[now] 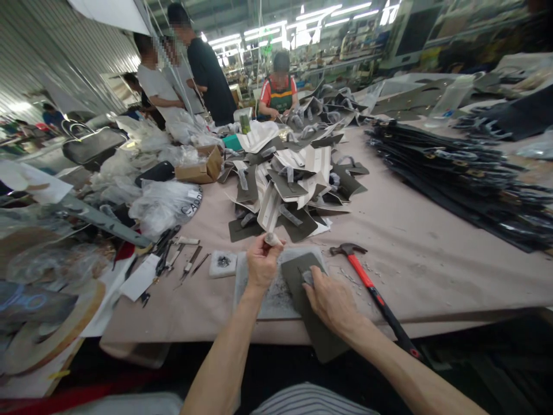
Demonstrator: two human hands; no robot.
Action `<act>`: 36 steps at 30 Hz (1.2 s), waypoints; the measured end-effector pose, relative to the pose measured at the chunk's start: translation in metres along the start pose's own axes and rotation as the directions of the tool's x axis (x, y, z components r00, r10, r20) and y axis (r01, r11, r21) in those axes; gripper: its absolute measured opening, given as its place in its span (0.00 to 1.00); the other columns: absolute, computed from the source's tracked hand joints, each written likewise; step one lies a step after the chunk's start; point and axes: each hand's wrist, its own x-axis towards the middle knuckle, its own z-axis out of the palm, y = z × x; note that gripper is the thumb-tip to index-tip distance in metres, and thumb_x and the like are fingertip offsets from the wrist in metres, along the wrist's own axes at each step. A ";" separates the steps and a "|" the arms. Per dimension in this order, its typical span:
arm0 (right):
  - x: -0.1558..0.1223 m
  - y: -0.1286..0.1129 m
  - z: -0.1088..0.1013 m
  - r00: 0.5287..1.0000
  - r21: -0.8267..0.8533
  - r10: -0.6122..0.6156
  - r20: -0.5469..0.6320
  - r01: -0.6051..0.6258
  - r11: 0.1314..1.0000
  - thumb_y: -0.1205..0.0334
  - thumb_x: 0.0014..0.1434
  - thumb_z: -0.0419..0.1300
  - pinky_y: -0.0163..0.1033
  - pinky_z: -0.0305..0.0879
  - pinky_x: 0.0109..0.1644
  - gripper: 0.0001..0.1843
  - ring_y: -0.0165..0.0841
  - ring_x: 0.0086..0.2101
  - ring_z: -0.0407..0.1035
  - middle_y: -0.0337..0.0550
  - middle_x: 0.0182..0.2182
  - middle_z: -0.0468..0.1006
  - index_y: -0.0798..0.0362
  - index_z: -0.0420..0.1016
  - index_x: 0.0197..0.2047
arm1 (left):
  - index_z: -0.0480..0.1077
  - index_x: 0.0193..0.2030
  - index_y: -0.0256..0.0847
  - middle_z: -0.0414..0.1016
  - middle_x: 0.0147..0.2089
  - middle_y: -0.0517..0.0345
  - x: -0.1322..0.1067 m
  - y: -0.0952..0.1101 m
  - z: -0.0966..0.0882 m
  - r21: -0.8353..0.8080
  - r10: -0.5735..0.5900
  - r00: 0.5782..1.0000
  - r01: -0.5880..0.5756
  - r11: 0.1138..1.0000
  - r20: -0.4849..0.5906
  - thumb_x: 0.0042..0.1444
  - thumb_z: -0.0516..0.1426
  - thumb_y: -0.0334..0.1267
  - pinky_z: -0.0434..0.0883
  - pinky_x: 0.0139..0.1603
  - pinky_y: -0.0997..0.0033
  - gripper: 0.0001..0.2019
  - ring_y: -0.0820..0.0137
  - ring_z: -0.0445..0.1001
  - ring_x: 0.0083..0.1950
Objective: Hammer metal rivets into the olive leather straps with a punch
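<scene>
My left hand point(261, 264) is closed around a short, stubby rod with a round pale end point(271, 238), raised over a scuffed, whitish board point(268, 308) speckled with dark bits. What the rod's lower part looks like is hidden by my fingers. Across the board's right side lies a flat olive-grey panel point(322, 340), its near end reaching over the table edge. My right hand point(330, 300) grips a small plastic-wrapped strap point(308, 278) on that panel. Right of the board rests a claw hammer point(363, 271) with a red and black handle.
A heap of similar panels point(294, 184) lies beyond the board. Stacked black pieces point(453, 173) cover the right side. A small white tray point(223, 263) holding dark bits and several hand tools point(190, 265) are at left. A co-worker point(279, 92) sits across the table.
</scene>
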 end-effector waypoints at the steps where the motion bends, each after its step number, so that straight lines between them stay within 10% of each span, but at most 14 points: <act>1: 0.000 0.001 0.009 0.999 0.047 0.019 0.029 -0.021 0.999 0.61 0.70 0.50 0.39 0.60 0.33 0.15 0.41 0.35 0.77 0.52 0.37 0.80 0.58 0.64 0.56 | 0.74 0.40 0.37 0.82 0.37 0.53 -0.006 -0.012 0.004 0.010 -0.054 0.998 0.054 0.999 0.036 0.55 0.66 0.43 0.76 0.42 0.70 0.12 0.67 0.80 0.38; 8: -0.011 0.006 0.047 0.992 0.357 0.113 0.048 -0.123 0.926 0.55 0.72 0.45 0.43 0.67 0.42 0.24 0.45 0.43 0.78 0.57 0.47 0.81 0.59 0.59 0.65 | 0.70 0.48 0.39 0.83 0.41 0.50 -0.040 -0.089 0.031 -0.074 -0.285 0.938 0.305 0.950 0.198 0.54 0.65 0.42 0.77 0.49 0.63 0.17 0.64 0.82 0.43; 17: -0.017 0.004 0.033 0.961 0.452 0.201 0.191 -0.268 0.851 0.52 0.72 0.43 0.44 0.68 0.45 0.27 0.47 0.45 0.78 0.58 0.44 0.82 0.60 0.66 0.64 | 0.70 0.43 0.39 0.83 0.41 0.49 -0.040 -0.086 0.032 0.033 -0.274 0.935 0.273 0.961 0.226 0.58 0.62 0.37 0.76 0.48 0.65 0.09 0.64 0.81 0.43; 30: -0.019 0.020 0.037 0.984 0.687 0.161 0.070 -0.165 0.708 0.49 0.70 0.45 0.47 0.68 0.53 0.28 0.43 0.49 0.75 0.55 0.50 0.80 0.57 0.68 0.62 | 0.71 0.40 0.39 0.81 0.38 0.53 -0.033 -0.075 0.031 0.193 -0.261 0.913 0.207 0.959 0.315 0.59 0.59 0.34 0.74 0.46 0.68 0.04 0.66 0.79 0.40; 36: -0.034 0.099 0.032 0.914 0.144 0.334 -0.230 -0.308 0.941 0.51 0.68 0.51 0.52 0.66 0.51 0.23 0.50 0.48 0.69 0.63 0.47 0.74 0.61 0.71 0.53 | 0.73 0.36 0.40 0.79 0.36 0.57 -0.026 -0.069 0.031 0.301 -0.163 0.870 0.017 0.953 0.466 0.56 0.56 0.29 0.71 0.45 0.70 0.05 0.66 0.76 0.40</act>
